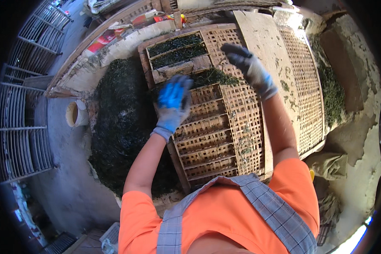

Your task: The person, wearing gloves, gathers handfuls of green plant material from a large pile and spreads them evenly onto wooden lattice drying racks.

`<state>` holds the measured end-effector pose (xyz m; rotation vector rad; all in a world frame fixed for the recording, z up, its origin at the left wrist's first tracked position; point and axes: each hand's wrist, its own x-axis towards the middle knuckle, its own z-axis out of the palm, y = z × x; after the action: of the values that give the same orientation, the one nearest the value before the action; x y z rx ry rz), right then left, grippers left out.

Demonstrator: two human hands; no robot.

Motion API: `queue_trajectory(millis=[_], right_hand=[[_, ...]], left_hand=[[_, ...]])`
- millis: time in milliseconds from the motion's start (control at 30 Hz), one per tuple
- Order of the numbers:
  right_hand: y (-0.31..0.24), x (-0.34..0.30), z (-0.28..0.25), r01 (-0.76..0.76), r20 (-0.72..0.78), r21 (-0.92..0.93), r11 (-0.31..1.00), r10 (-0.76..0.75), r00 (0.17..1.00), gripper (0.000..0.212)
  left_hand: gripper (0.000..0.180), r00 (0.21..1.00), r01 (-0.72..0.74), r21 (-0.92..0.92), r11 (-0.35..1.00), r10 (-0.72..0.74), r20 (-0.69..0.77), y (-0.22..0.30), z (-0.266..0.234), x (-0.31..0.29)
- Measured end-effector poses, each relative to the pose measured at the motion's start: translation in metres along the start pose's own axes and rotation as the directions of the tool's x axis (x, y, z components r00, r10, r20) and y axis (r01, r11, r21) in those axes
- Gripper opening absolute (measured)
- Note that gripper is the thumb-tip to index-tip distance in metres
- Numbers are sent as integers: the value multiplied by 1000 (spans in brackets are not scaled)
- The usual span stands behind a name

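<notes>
My left hand (172, 100), in a blue and grey work glove, is over the near side of a filled strip of a slatted wooden frame (207, 122). Its fingers look stretched out, though motion blurs them. A pale wooden board (182, 70) lies across the frame just beyond them. Dark green, wet-looking shredded leaf or weed (211, 78) fills the strip beside the hand and the far compartments (178, 51). My right hand (250, 71), gloved alike, is above the woven lattice (245, 122), fingers extended and nothing visible in them. The nearer compartments show bare lattice.
A large dark green heap (120, 122) lies left of the frame. A flat board (266, 55) and another lattice panel (302, 84) sit to the right. A pale bucket (77, 113) and metal racks (23, 127) stand at left.
</notes>
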<state>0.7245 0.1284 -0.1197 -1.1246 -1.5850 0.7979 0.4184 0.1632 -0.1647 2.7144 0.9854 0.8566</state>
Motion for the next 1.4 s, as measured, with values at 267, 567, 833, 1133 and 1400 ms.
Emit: queue_trajectory(millis=[267,567,833,1133,1400], right_hand=[[95,-41,-135,-268,-954,201,942,251,166,37],[-32,-33,54,-323,-525,143,936,348,777,31],[79,-23,194,-544,-224,-572,614,521,824,39],[26,-28,148,-641,-138,-431,635,655,743,55],[41,-30,178,-370,-264,-869,329,324,908,52]], left_hand=[[48,921,39,-39,998,-21,389,5,55,30],[36,623,652,-721,233,-707,336,15,19,82],[84,843,-285,156,946,169,511,69,58,137],[37,825,264,27,964,-241,511,50,55,107],[39,921,-386,160,908,370,122,17,23,40]])
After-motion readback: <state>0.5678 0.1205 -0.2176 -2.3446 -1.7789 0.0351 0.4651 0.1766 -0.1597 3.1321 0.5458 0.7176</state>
